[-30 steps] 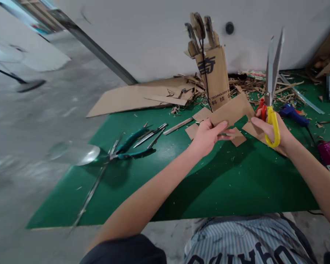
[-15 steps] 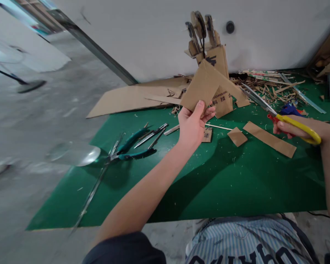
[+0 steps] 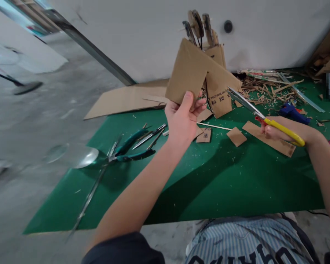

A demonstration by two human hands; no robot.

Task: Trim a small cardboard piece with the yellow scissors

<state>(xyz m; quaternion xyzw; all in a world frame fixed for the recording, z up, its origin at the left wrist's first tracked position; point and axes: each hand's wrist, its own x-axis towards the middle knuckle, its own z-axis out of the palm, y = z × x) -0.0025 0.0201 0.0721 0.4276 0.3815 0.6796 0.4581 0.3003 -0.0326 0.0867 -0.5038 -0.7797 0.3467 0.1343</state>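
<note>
A person seated at the near edge of a green mat (image 3: pixel 209 183) holds up a flat, angular piece of brown cardboard (image 3: pixel 192 69), bent like a wide inverted V. The left hand (image 3: pixel 183 119) pinches its lower left corner, thumb in front and fingers curled behind, lifting it clear above the mat's middle. The right hand (image 3: pixel 277 132) is closed around the yellow handle of a pair of scissors (image 3: pixel 264 117), low over the mat's right side; the long steel blades are slightly parted and their tips point at the cardboard's right end, almost touching it.

Behind the held piece, near the far edge, stands an upright cardboard holder (image 3: pixel 217 80) printed with dark lettering, with several flat tool shapes sticking out of its top. Small cardboard offcuts (image 3: pixel 236 136) and a longer strip (image 3: pixel 266 137) lie flat under the scissors. Thin cardboard shavings (image 3: pixel 266 90) litter the far right corner beside a blue glue gun (image 3: pixel 293 112). Teal-handled pliers (image 3: pixel 129 146) and slim metal blades (image 3: pixel 151 135) lie towards the left edge. A large cardboard sheet (image 3: pixel 126 99) overhangs the far left corner. The near half of the mat is bare, smooth and speckled with crumbs.
</note>
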